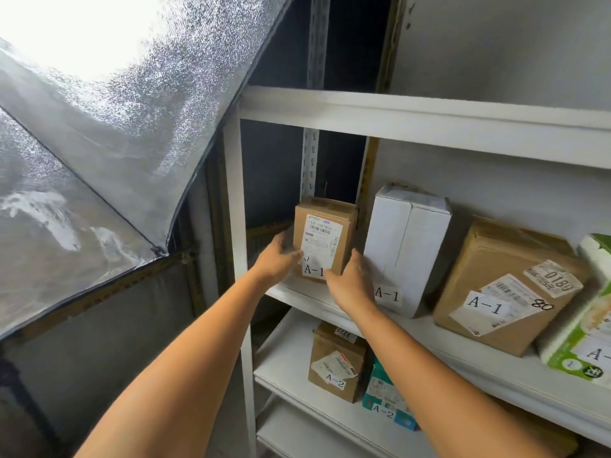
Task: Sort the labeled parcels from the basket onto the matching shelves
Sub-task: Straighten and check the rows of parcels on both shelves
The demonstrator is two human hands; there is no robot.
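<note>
the left hand [277, 256] is motion-blurred and its fingertips slip out of sight behind the small brown parcel [325, 233], so can't tell if it's actually gripping. same deal with the right hand [350, 276], which covers the parcel's lower right corner. the fine print on the parcel's shipping label is too small to read. the green-and-white pack [591, 332] is chopped by the right edge and its label stops at "a-". one shelf down, the teal pack [380, 388] is partly hidden behind the right forearm [429, 365]. the window [66, 28] top left is blown out white.
</note>
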